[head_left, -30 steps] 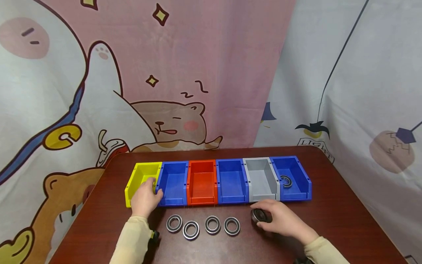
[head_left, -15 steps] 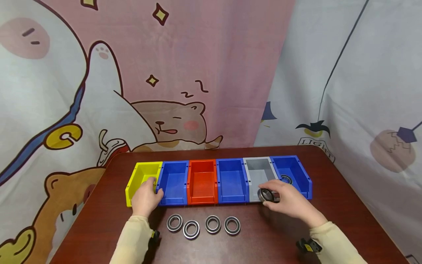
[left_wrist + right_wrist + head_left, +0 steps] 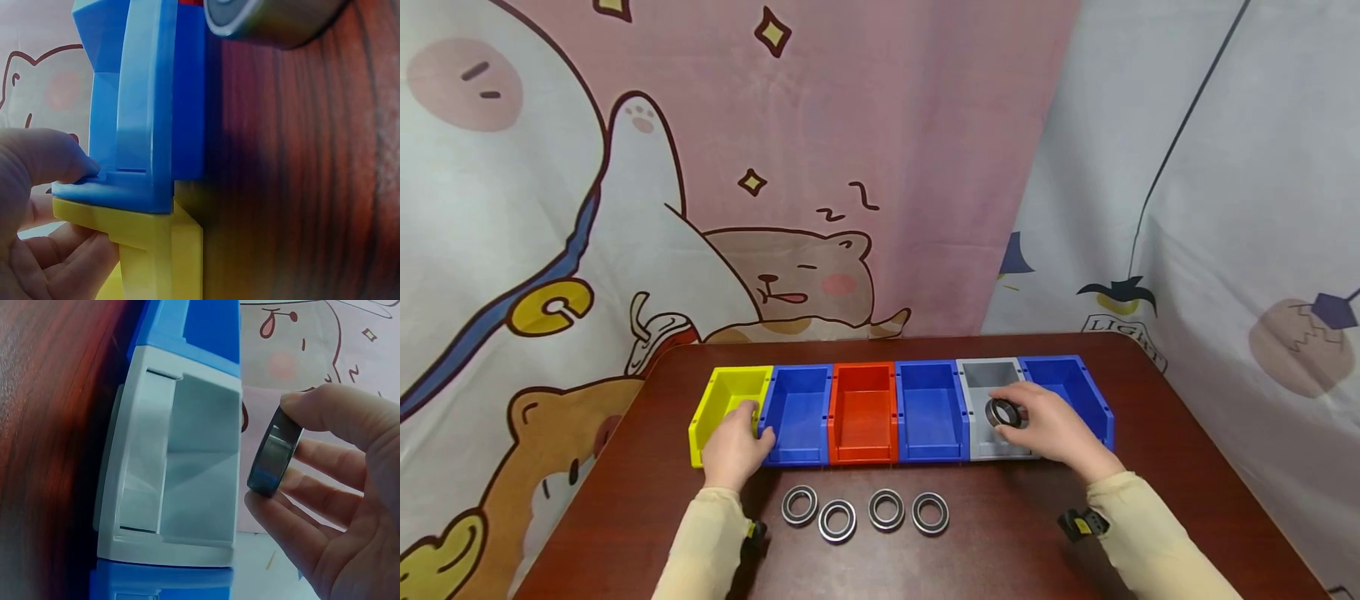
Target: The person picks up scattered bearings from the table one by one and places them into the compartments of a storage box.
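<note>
My right hand pinches a ball bearing between thumb and fingertips, above the grey bin. In the right wrist view the bearing stands edge-on, apart from the bin's walls. My left hand grips the adjoining side walls of the yellow bin and the blue bin beside it. In the left wrist view the thumb lies on the blue side and the other fingers curl against the yellow wall.
Several bearings lie flat in a loose row on the brown table, in front of the bins. A red bin, another blue bin and a right-end blue bin complete the row. A printed curtain hangs behind.
My right hand has lifted the bearing from in front of the bins up over the grey bin. It now hides the bearing seen earlier in the right-end blue bin. My left hand stays put.
</note>
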